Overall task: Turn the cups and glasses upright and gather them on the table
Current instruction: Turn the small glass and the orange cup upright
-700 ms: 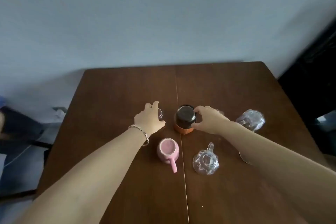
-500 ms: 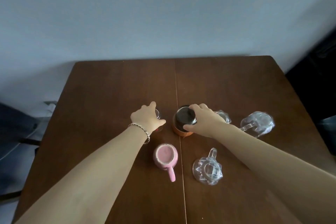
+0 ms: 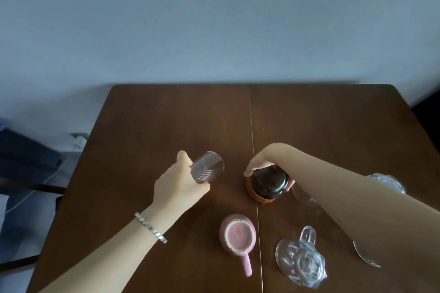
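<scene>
A small glass [image 3: 207, 167] is held in the left hand [image 3: 177, 189], lifted off the table [image 3: 147, 126] and tipped on its side, with its round end turned away from the person. The fingers are wrapped around the near part of the glass. It is blurred, so it looks to be mid-turn.

The brown cup [image 3: 266, 185] sits just right of the glass, past the seam in the table. It looks upside down, with its dark bottom facing up. The right hand [image 3: 264, 162] is curled over it, with the thumb on the left side and a fingertip showing on the right side, so it is gripped from above. Whether it is lifted off the table cannot be told.

The pink cup [image 3: 238, 236] stands nearer the person than the brown cup. It looks upright, with its handle pointing toward the person. The glass mug [image 3: 301, 260] lies right of the pink cup, and which way up it is cannot be told. More clear glass [image 3: 387, 182] is seen right of the brown cup, partly hidden behind the right arm.

To do this step well, the glass should be turned all the way until its open end faces up, then set down flat close to the brown cup. It should not be let go before its bottom rests on the table. The brown cup should be lifted a little before it is flipped, so it is not knocked into the glass hidden beside it.
</scene>
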The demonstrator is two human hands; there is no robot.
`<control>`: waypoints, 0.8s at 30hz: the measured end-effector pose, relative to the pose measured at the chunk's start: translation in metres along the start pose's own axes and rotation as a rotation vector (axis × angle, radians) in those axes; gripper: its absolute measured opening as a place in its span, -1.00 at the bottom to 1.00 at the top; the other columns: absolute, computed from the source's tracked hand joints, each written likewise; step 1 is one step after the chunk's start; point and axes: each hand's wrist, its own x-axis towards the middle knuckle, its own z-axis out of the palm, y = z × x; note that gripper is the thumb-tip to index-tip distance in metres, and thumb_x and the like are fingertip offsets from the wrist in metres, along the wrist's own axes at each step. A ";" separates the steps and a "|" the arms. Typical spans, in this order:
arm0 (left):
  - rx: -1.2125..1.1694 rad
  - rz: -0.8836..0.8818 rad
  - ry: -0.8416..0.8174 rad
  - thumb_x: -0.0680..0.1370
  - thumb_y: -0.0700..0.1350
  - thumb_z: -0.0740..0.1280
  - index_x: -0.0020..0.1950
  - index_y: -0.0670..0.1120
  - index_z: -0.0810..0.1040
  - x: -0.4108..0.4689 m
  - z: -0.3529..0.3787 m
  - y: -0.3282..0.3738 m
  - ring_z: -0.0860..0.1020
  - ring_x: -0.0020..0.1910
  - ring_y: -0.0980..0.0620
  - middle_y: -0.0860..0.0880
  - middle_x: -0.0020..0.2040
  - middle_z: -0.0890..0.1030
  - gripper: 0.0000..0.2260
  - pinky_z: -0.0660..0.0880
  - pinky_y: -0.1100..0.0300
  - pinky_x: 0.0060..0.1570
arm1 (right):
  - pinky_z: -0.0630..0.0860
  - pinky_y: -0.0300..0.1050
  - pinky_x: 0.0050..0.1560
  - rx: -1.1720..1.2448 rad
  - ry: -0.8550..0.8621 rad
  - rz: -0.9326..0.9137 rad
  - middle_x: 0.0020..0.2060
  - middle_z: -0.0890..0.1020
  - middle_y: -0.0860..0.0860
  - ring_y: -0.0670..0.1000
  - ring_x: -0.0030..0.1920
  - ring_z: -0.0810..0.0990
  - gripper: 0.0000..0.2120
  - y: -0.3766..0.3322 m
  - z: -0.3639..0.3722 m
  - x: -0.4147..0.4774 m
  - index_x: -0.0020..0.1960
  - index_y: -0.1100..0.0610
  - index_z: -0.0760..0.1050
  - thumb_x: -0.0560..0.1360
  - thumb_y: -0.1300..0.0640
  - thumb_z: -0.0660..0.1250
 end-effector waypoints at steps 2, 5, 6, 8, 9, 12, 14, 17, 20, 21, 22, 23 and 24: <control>-0.155 -0.073 0.012 0.35 0.02 0.46 0.00 -0.02 0.27 0.001 0.002 -0.002 0.60 -0.19 0.00 -0.03 -0.07 0.59 -0.58 0.45 0.26 -0.38 | 0.47 0.11 0.28 0.081 -0.015 0.028 0.46 0.16 0.24 0.32 0.35 0.36 -0.30 0.002 0.004 0.002 0.50 0.16 0.04 0.50 0.00 0.30; -0.427 -0.191 0.022 0.32 -0.06 0.48 0.03 -0.02 0.30 0.000 0.004 -0.001 0.60 -0.13 -0.05 -0.05 -0.04 0.58 -0.57 0.53 0.15 -0.24 | 0.52 0.01 0.17 0.114 0.111 -0.068 0.32 0.39 0.18 0.23 0.25 0.46 -0.33 0.020 0.009 0.007 0.41 0.17 0.24 0.41 -0.06 0.37; -0.479 -0.206 0.023 0.32 -0.09 0.48 0.05 -0.01 0.31 -0.001 0.004 0.001 0.60 -0.12 -0.06 -0.04 -0.01 0.57 -0.56 0.51 0.15 -0.23 | 0.53 -0.03 0.11 0.153 0.174 -0.126 0.23 0.46 0.14 0.18 0.20 0.50 -0.33 0.028 0.013 0.007 0.37 0.17 0.29 0.38 -0.10 0.39; -0.511 -0.196 0.022 0.32 -0.13 0.47 0.15 0.02 0.31 -0.003 0.005 0.004 0.60 -0.10 -0.07 0.00 0.01 0.55 -0.50 0.51 0.14 -0.20 | 0.54 -0.07 0.08 0.264 0.321 -0.262 0.16 0.51 0.07 0.11 0.14 0.54 -0.27 0.046 0.024 0.003 0.38 0.11 0.29 0.32 -0.16 0.40; -0.514 -0.189 0.015 0.32 -0.14 0.46 0.21 0.04 0.30 -0.003 0.006 0.005 0.61 -0.09 -0.07 0.02 0.00 0.55 -0.45 0.51 0.12 -0.16 | 0.55 -0.07 0.08 0.318 0.413 -0.331 0.19 0.52 0.05 0.09 0.15 0.55 -0.23 0.055 0.032 -0.003 0.41 0.06 0.24 0.31 -0.17 0.41; -0.554 -0.165 -0.042 0.32 -0.18 0.45 0.37 0.05 0.23 -0.002 0.014 0.011 0.63 -0.13 -0.07 0.09 -0.04 0.55 -0.31 0.58 0.04 -0.07 | 0.59 -0.28 -0.13 0.566 0.673 -0.552 0.12 0.56 -0.05 -0.10 -0.02 0.60 -0.21 0.078 0.052 -0.026 0.40 -0.10 0.21 0.27 -0.09 0.49; -0.611 -0.155 -0.080 0.31 -0.24 0.45 0.41 0.02 0.22 0.000 0.021 0.015 0.61 -0.05 -0.05 0.02 0.07 0.53 -0.26 0.58 0.11 -0.14 | 0.54 -0.43 -0.29 0.794 0.722 -0.633 0.02 0.55 -0.12 -0.20 -0.08 0.57 -0.22 0.090 0.061 -0.036 0.36 -0.16 0.24 0.25 0.04 0.55; -0.738 -0.157 -0.101 0.19 -0.32 0.43 0.27 0.02 0.37 0.009 0.036 0.019 0.57 0.10 -0.08 -0.11 0.18 0.48 -0.32 0.49 0.34 -0.39 | 0.57 -0.29 -0.19 1.127 0.599 -0.688 0.08 0.57 0.02 -0.09 -0.03 0.61 -0.11 0.101 0.073 -0.033 0.35 -0.14 0.25 0.17 0.21 0.61; -0.778 -0.128 -0.096 0.09 -0.33 0.38 0.11 0.03 0.40 0.014 0.048 0.018 0.58 -0.07 -0.03 -0.19 0.18 0.48 -0.37 0.44 0.41 -0.52 | 0.59 -0.30 -0.19 1.225 0.552 -0.731 0.13 0.57 0.05 -0.12 -0.01 0.61 -0.13 0.105 0.084 -0.027 0.30 -0.12 0.28 0.16 0.36 0.58; -0.749 -0.105 -0.091 0.10 -0.33 0.42 0.10 0.03 0.40 0.014 0.050 0.016 0.57 -0.13 0.00 -0.17 0.17 0.49 -0.38 0.43 0.45 -0.49 | 0.59 -0.34 -0.21 1.198 0.546 -0.745 0.13 0.56 0.02 -0.14 -0.02 0.61 -0.15 0.106 0.087 -0.025 0.27 -0.12 0.29 0.17 0.40 0.57; -0.710 -0.079 -0.083 0.14 -0.33 0.47 0.10 0.03 0.40 0.012 0.051 0.016 0.56 -0.16 0.06 -0.12 0.15 0.50 -0.39 0.42 0.51 -0.40 | 0.58 -0.38 -0.21 1.168 0.539 -0.754 0.13 0.56 -0.01 -0.16 -0.03 0.61 -0.14 0.106 0.090 -0.023 0.27 -0.11 0.29 0.15 0.41 0.58; -0.676 -0.058 -0.074 0.18 -0.32 0.51 0.12 0.03 0.41 0.010 0.052 0.014 0.54 -0.15 0.13 -0.08 0.12 0.51 -0.40 0.41 0.53 -0.30 | 0.57 -0.41 -0.21 1.135 0.539 -0.753 0.12 0.56 -0.02 -0.19 -0.04 0.62 -0.14 0.106 0.093 -0.020 0.28 -0.06 0.31 0.13 0.40 0.58; -0.651 -0.040 -0.066 0.21 -0.29 0.53 0.15 0.01 0.42 0.007 0.054 0.012 0.54 -0.12 0.16 -0.04 0.11 0.52 -0.41 0.41 0.49 -0.18 | 0.56 -0.42 -0.22 1.103 0.543 -0.749 0.11 0.57 -0.01 -0.20 -0.05 0.62 -0.15 0.107 0.095 -0.016 0.30 0.01 0.33 0.12 0.39 0.58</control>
